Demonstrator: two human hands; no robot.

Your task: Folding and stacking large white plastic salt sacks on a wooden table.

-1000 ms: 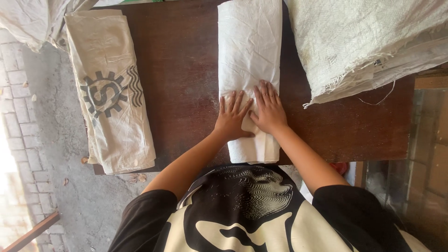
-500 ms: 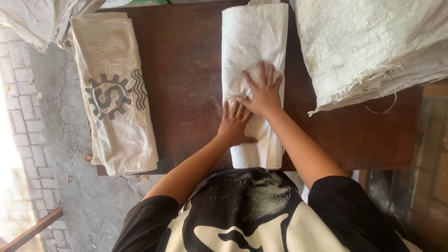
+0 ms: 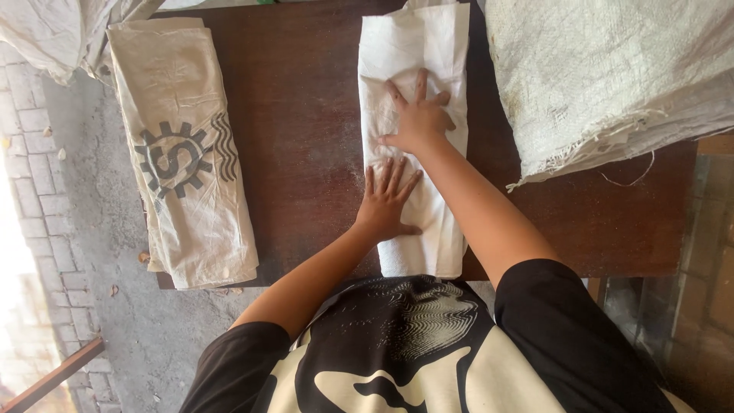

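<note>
I see both hands flat, holding nothing: L hand [image 3: 386, 203] palm-down on near end of folded white woven sack [image 3: 413, 53], R hand [image 3: 417, 118] spread further up it. Looks like mid-smoothing; next move prob. needs even pressure w/ sack kept square on dark wooden table [image 3: 306, 115].

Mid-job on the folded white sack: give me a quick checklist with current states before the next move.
1. Left hand flat on the near part of the folded white sack: ok.
2. Right hand flat farther up the same sack, fingers spread: ok.
3. Sack lying straight on the dark table: ok, though its near end overhangs the edge.
4. Printed sack stack on the left apart from the white sack: ok.
5. Woven sack pile on the right apart from it: cannot tell, edges look close.
6. Creases fully pressed out: cannot tell.
</note>
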